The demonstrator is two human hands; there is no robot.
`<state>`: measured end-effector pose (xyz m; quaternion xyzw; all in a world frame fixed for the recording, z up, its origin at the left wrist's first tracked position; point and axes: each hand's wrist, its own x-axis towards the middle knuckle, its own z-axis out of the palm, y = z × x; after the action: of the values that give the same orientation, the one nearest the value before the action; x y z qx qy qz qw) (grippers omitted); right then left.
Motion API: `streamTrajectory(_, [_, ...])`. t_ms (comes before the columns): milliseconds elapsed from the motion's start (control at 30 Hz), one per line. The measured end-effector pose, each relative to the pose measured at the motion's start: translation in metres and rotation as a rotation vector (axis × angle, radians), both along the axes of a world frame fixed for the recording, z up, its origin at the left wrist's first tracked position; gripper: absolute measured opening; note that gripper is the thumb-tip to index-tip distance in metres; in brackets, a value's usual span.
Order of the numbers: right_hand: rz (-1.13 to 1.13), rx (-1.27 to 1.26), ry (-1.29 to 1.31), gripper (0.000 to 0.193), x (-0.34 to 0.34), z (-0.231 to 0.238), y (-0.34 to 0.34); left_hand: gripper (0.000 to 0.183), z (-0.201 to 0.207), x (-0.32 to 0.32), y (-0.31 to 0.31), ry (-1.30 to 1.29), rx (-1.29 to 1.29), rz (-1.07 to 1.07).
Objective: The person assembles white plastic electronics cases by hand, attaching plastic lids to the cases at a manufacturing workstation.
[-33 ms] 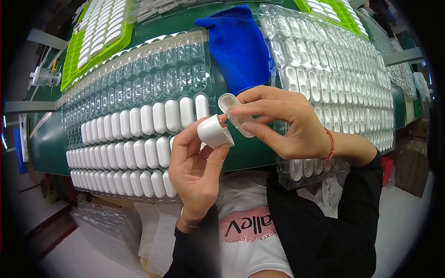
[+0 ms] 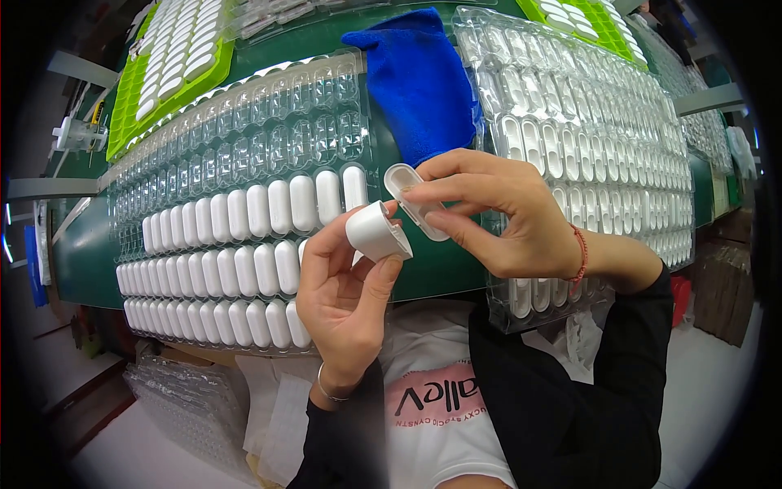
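Between the fingertips and thumb of my left hand [image 2: 346, 301] is a white rounded case shell [image 2: 377, 231], tilted. My right hand [image 2: 509, 213] pinches a white oval case lid [image 2: 414, 202], its hollow inside showing. The lid is held close to the far right side of the shell; whether the two touch I cannot tell. To the left, a clear plastic tray [image 2: 244, 151] carries rows of white oval pieces with rounded tops. Past my right hand, another clear tray [image 2: 481, 57] has white hollow lids in its slots.
A blue cloth [image 2: 419, 90] lies between the trays on the green table [image 2: 440, 273]. Green trays [image 2: 122, 122] of white pieces stand at the far left and far right. Clear trays [image 2: 191, 407] are stacked below the table's near left edge.
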<state>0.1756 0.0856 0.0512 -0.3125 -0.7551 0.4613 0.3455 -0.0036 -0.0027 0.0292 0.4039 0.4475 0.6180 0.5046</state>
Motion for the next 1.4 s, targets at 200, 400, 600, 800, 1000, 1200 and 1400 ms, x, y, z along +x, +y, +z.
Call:
streamTrajectory(200, [-0.058,0.292,-0.064,0.018,0.002,-0.002,0.002,0.043,0.002,-0.001,-0.003,-0.232,-0.093,-0.038])
streamTrajectory(400, [-0.085,0.473,-0.175,0.029,-0.003,0.001,-0.008,0.039,0.002,0.002,-0.001,-0.377,-0.192,-0.05])
streamTrajectory(600, [-0.057,0.536,-0.217,0.033,-0.001,0.0,-0.009,0.037,-0.005,0.004,0.001,-0.337,-0.166,-0.05])
streamTrajectory(800, [-0.031,0.558,-0.251,0.033,0.0,-0.005,-0.009,0.034,-0.019,0.003,0.001,-0.284,-0.081,-0.066])
streamTrajectory(1000, [0.024,0.519,-0.112,0.036,-0.005,-0.003,0.0,0.034,-0.015,-0.007,0.0,-0.506,-0.12,-0.136])
streamTrajectory(1200, [0.076,0.459,0.058,0.037,-0.029,0.006,0.003,0.034,-0.003,-0.016,-0.003,-0.478,-0.122,0.064])
streamTrajectory(1400, [0.196,0.138,-0.07,0.02,-0.08,0.017,0.058,0.034,0.013,-0.041,0.003,-0.346,-0.122,0.252])
